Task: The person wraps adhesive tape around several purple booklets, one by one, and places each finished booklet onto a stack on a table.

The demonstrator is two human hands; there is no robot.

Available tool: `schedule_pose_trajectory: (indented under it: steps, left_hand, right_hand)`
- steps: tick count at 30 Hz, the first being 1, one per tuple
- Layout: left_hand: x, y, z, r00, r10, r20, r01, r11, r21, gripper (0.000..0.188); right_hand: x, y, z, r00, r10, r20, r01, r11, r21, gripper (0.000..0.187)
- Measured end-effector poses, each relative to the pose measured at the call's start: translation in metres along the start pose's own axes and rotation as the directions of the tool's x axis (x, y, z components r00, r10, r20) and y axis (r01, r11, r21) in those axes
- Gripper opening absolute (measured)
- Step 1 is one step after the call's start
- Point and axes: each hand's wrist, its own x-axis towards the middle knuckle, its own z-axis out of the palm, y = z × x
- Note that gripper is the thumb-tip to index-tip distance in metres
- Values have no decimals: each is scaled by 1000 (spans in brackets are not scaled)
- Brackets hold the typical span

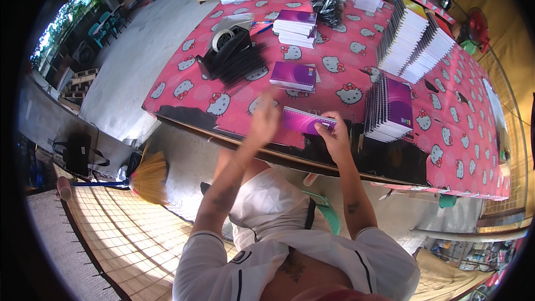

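Notebook with a purple rectangular cover [301, 121] is held at the 6 o'clock side of the pink cloth-covered counter [346, 40], its 3 o'clock end pinched by the right hand [335, 138]; whether the left hand [265, 120], blurred at 9 o'clock, is spread or closed cannot be told. A firm, level pinch is advised, with the 12 o'clock edge left uncovered.

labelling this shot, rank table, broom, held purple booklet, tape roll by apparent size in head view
Largest to smallest:
1. Pink-covered table
2. Broom
3. Held purple booklet
4. Tape roll
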Motion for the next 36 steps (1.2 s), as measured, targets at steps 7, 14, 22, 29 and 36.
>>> schedule_pose_trajectory:
  steps: [7,14,22,29,36]
  left_hand:
    - [74,-96,-51,992,96,83,-117,450,885,15]
    - [55,-23,-45,932,261,-254,-17,728,686,12]
    - [-25,49,-44,993,63,-100,-41,977,210,25]
    - [-28,43,-51,990,124,-66,-99,949,301,17]
    - [-24,34,-52,998,62,-26,-50,944,327,12]
  right_hand:
    - [2,-8,6,998,57,34,-57,998,12,24]
    - [-3,-21,3,988,72,136,-60,994,-96,25]
    - [-2,-12,7,989,15,144,1,994,-111,24]
    - [-2,-15,11,989,37,142,-25,996,-82,26]
    - [-2,-14,10,988,62,142,-51,996,-79,25]
